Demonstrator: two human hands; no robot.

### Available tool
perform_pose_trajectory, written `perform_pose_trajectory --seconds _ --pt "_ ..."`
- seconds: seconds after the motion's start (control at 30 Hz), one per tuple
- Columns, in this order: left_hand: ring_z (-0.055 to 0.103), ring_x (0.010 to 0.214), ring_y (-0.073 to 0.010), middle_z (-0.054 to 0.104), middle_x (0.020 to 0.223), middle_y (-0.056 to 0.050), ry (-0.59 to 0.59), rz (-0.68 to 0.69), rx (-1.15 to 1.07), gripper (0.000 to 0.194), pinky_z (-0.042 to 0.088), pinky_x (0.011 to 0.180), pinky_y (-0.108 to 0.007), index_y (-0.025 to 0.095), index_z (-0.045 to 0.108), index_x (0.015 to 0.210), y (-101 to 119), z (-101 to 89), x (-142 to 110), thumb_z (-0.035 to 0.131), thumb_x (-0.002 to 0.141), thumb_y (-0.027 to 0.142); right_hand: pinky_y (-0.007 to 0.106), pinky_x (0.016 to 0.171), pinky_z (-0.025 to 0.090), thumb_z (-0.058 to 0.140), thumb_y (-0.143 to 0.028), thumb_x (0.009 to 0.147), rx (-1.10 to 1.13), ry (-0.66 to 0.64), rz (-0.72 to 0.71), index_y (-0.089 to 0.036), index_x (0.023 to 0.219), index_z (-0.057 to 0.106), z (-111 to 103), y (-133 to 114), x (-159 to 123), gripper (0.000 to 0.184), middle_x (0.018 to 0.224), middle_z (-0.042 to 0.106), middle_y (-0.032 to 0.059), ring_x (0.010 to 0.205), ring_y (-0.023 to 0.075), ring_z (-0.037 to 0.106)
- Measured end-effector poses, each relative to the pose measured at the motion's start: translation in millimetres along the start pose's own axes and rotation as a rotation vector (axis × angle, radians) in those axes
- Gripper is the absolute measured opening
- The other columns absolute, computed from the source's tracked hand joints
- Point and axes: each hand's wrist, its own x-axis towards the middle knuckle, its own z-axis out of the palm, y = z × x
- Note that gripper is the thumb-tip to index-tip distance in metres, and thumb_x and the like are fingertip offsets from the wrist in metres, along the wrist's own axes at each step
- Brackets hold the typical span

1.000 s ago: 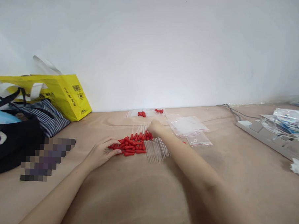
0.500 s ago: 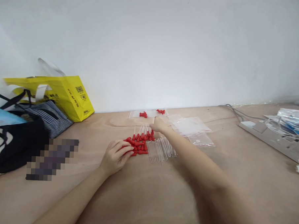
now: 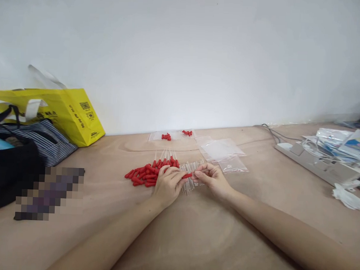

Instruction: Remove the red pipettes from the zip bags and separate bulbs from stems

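A red rubber bulb (image 3: pixel 187 176) is pinched in the fingers of my left hand (image 3: pixel 168 187). My right hand (image 3: pixel 216 181) grips a thin clear dropper tube (image 3: pixel 193 174), its end meeting the bulb's mouth; how far in it sits I cannot tell. Left of my left hand lies a heap of loose red bulbs (image 3: pixel 141 175). Beneath both hands spreads a pile of clear tubes (image 3: pixel 188 187), partly covered by them. Just beyond, several droppers with bulbs fitted (image 3: pixel 167 161) lie in a row, tubes pointing away from me.
Near the wall, clear bags (image 3: pixel 156 136) hold red-bulbed droppers. Flat zip bags (image 3: pixel 222 149) lie to their right. A white power strip (image 3: pixel 316 163) with cables and packets occupies the right side. At left stand a yellow bag (image 3: pixel 79 118) and a striped bag (image 3: pixel 53 141).
My right hand has come back from the row of droppers to the tube pile and now holds a tube. My left hand has moved right from the heap with a bulb.
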Motion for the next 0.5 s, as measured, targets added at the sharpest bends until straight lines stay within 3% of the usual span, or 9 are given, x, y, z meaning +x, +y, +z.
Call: perform_pose_trajectory --seconds 0.1,0.17,0.27,0.37,0.5 --pt "0.056 0.078 -0.0169 0.067 0.073 0.001 0.0 -0.007 0.051 0.013 0.033 0.082 -0.038 0.021 0.062 0.084 -2 -5.2 -2 0.05 0.082 0.025 0.026 0.059 0.048 0.07 -0.035 0.06 -0.155 0.022 -0.1 -0.018 0.069 0.059 -7 1 2 0.023 0.063 0.064 -0.001 0.058 0.0119 0.06" --pt "0.056 0.078 -0.0173 0.068 0.072 0.001 0.027 -0.01 0.093 0.012 0.031 0.084 -0.039 0.021 0.062 0.083 -5 -9.8 -5 0.051 0.081 0.025 0.027 0.059 0.045 0.069 -0.037 0.063 -0.341 0.093 -0.241 -0.019 0.068 0.062 -11 0 3 0.02 0.065 0.065 0.0002 0.059 0.013 0.059" --pt "0.057 0.076 -0.0176 0.068 0.071 0.0 0.062 0.006 0.147 0.013 0.031 0.082 -0.04 0.022 0.063 0.083 -9 -14.6 -7 0.051 0.08 0.024 0.036 0.078 0.04 0.063 -0.035 0.071 -0.796 0.14 -0.565 -0.023 0.07 0.066 -15 -3 2 0.013 0.069 0.067 0.0 0.069 0.0143 0.059" --pt "0.057 0.074 -0.0178 0.069 0.07 0.0 0.074 0.031 0.172 0.013 0.032 0.078 -0.039 0.022 0.064 0.081 -7 -16.2 -6 0.051 0.08 0.023 0.044 0.095 0.022 0.06 -0.029 0.076 -1.249 0.125 -0.927 -0.026 0.078 0.066 -14 -2 0 0.007 0.067 0.066 -0.0034 0.077 0.0139 0.058" --pt "0.058 0.077 -0.0181 0.069 0.076 0.0 0.07 0.081 0.174 0.012 0.032 0.082 -0.041 0.022 0.064 0.083 -2 -16.1 -5 0.052 0.079 0.023 0.046 0.099 0.013 0.056 -0.021 0.079 -1.494 0.116 -1.177 -0.026 0.088 0.062 -8 7 -1 0.012 0.062 0.064 -0.0061 0.08 0.0121 0.056"
